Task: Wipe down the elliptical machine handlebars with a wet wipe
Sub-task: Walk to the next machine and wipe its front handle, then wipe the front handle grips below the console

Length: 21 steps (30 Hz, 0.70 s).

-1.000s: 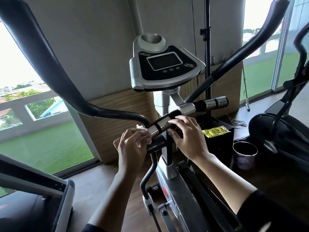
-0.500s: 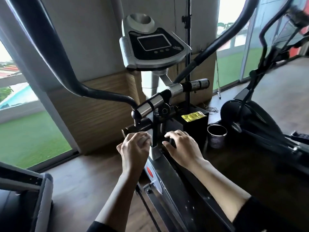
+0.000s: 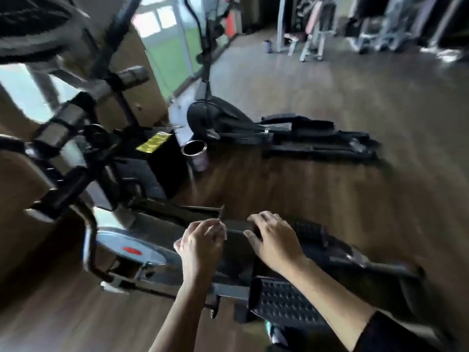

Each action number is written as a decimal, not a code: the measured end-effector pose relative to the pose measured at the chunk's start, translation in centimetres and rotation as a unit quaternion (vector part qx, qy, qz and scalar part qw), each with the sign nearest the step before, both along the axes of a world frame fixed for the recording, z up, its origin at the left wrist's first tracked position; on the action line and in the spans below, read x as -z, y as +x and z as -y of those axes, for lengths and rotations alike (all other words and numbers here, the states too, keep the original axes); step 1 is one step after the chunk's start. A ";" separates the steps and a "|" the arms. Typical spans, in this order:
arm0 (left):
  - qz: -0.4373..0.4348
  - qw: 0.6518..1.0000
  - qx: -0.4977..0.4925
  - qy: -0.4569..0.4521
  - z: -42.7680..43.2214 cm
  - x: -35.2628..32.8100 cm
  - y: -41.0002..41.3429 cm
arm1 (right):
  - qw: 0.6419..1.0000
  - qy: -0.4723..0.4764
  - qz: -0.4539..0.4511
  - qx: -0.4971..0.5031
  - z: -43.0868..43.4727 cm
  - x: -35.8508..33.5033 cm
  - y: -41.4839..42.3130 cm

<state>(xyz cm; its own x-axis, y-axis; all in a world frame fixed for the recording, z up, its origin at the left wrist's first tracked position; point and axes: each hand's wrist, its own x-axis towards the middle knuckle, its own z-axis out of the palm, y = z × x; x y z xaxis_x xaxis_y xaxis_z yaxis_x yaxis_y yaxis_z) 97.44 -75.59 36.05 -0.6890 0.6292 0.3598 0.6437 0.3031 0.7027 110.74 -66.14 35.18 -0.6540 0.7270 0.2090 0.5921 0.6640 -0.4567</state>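
Note:
The view is blurred and tilted. The elliptical's short handlebar (image 3: 63, 118), with its silver grip sections, runs across the upper left, well away from both hands. My left hand (image 3: 200, 242) hovers over the machine's rear frame with fingers curled around the wet wipe (image 3: 221, 231), only a pale scrap of which shows at the fingertips. My right hand (image 3: 274, 241) floats beside it with relaxed, spread fingers and holds nothing. Neither hand touches the machine.
A ribbed black pedal (image 3: 286, 301) lies under my right forearm. A black box topped by a yellow packet (image 3: 154, 142) and a metal cup (image 3: 195, 148) stand on the wooden floor. A second elliptical (image 3: 279, 138) and gym benches (image 3: 312, 39) sit further right.
Both hands have come off the short handlebar and dropped lower. The view has swung right and down, so the console has left the frame and the gym floor shows.

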 end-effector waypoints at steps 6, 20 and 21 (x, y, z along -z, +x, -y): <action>0.056 0.984 0.157 -0.057 -2.5 3.1 11.1 | 0.984 -0.033 0.033 0.169 2.3 2.2 13.4; 0.044 0.902 0.417 -0.109 -9.5 3.6 42.2 | 0.894 -0.096 -0.002 0.437 3.8 4.3 43.5; 0.048 0.898 0.425 -0.106 -10.0 3.8 44.8 | 0.893 -0.104 0.003 0.438 3.5 4.6 46.0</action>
<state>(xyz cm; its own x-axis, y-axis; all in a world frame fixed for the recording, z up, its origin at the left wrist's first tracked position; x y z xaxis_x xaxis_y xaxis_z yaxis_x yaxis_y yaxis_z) 142.22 -65.57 32.23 0.0513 0.9896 0.1346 0.6457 -0.1357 0.7515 156.72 -69.66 30.54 0.1843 0.9828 0.0089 0.8457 -0.1540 -0.5109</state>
